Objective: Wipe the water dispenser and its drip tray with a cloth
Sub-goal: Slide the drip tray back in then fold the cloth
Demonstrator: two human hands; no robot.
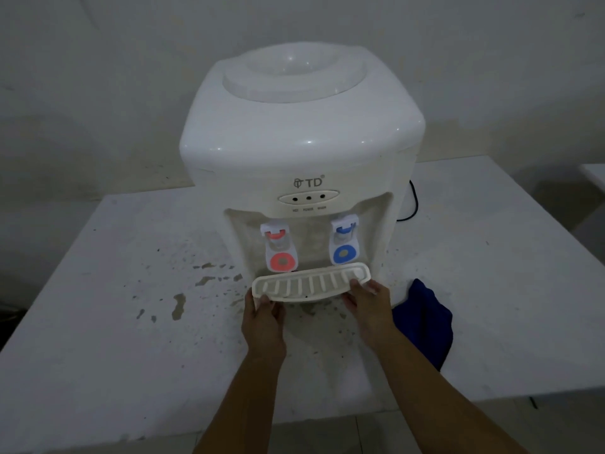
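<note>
Your left hand (pixel 263 317) grips the left end of the drip tray (pixel 311 283), thumb on its rim, and your right hand (pixel 368 304) grips the right end the same way; the fingers under the tray are hidden, so you cannot confirm from this view how far they curl beneath it. You hold the tray at the foot of the water dispenser (pixel 301 142), just below the taps and tilted, with its left end lower; whether it is seated in its slot or drawn out cannot be told. Count as follows: one dispenser, one tray, one red tap (pixel 280 249), one blue tap (pixel 343 245), three dark indicator dots on the front panel, and one blue cloth (pixel 425 319). The small labels under those dots are too blurred to read with confidence. The cloth lies bunched on the table (pixel 98 322) just beside your right wrist, touching neither hand, and your forearm covers part of it. A black cord (pixel 413 204) shows behind the dispenser on the right, its far end hidden by the body. The white table top is speckled with dark stains and chipped patches, thickest to the left of the tray and under your hands. A plain pale wall (pixel 98 77) stands behind, and the light is dim.
</note>
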